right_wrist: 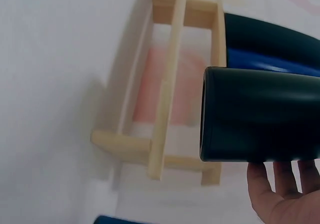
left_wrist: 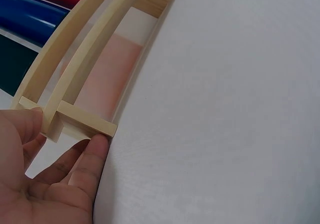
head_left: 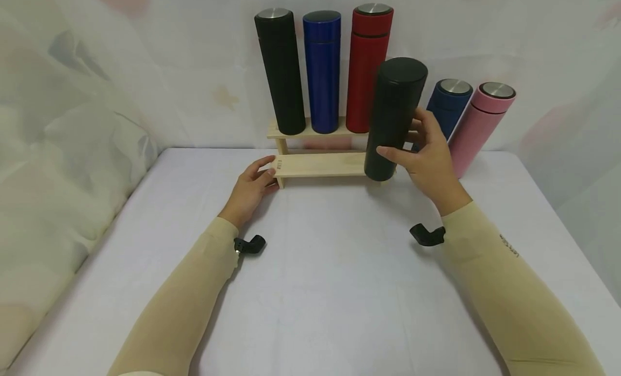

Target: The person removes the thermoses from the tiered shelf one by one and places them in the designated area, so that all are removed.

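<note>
My right hand (head_left: 433, 163) grips a dark green thermos flask (head_left: 395, 117), thumb on the near side and fingers round the far side. The flask is slightly tilted and overlaps the right end of the lower shelf; in the right wrist view its base (right_wrist: 204, 114) is off the shelf board. My left hand (head_left: 249, 189) holds the left end of a two-step wooden rack (head_left: 320, 164), thumb at the lower board's end and fingertips against the leg. On the rack's upper step stand a dark flask (head_left: 281, 71), a blue flask (head_left: 322, 71) and a red flask (head_left: 370, 68).
To the right of the rack, a navy flask (head_left: 448, 103) and a pink flask (head_left: 480, 128) stand on the white-covered table (head_left: 330, 279). Patterned cloth (head_left: 194, 68) hangs behind, and more cloth (head_left: 63, 165) borders the left side. Each wrist carries a small black mount.
</note>
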